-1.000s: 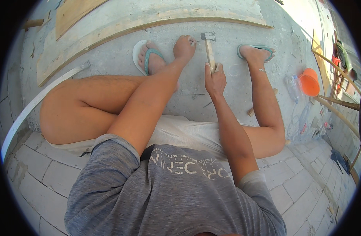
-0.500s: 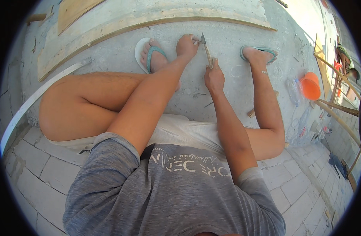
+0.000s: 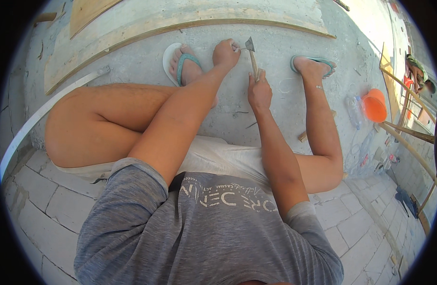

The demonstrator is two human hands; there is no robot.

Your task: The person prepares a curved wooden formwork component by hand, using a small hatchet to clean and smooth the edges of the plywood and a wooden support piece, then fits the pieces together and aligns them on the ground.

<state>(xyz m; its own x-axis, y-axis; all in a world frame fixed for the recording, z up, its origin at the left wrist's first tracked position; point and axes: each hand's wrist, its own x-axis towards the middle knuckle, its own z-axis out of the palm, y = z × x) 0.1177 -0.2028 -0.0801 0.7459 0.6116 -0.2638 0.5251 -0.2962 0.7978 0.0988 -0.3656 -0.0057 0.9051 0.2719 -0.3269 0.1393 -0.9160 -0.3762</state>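
My left hand [image 3: 226, 53] is closed in a pinch in front of the wooden board. A thin nail [image 3: 242, 48] pokes out sideways from its fingertips toward the right. My right hand [image 3: 260, 93] wraps round the lower handle of a small hammer [image 3: 253, 61]. Its dark, wedge-shaped head [image 3: 250, 44] points away from me and stands right beside the nail's end; whether the two touch I cannot tell. The handle is pale wood. Below both hands lies the grey concrete floor [image 3: 228, 118].
A long wooden-edged panel [image 3: 204, 21] spans the far side. A curved-looking metal strip [image 3: 52, 102] lies left of my bent leg. At right are an orange bucket [image 3: 374, 105], a plastic bottle [image 3: 355, 112], and wooden poles [image 3: 413, 154]. Another person [image 3: 417, 71] is at the far right.
The hammer's head has shifted slightly right and turned, showing a broader dark face. My left hand has stayed almost in place, still pinching.
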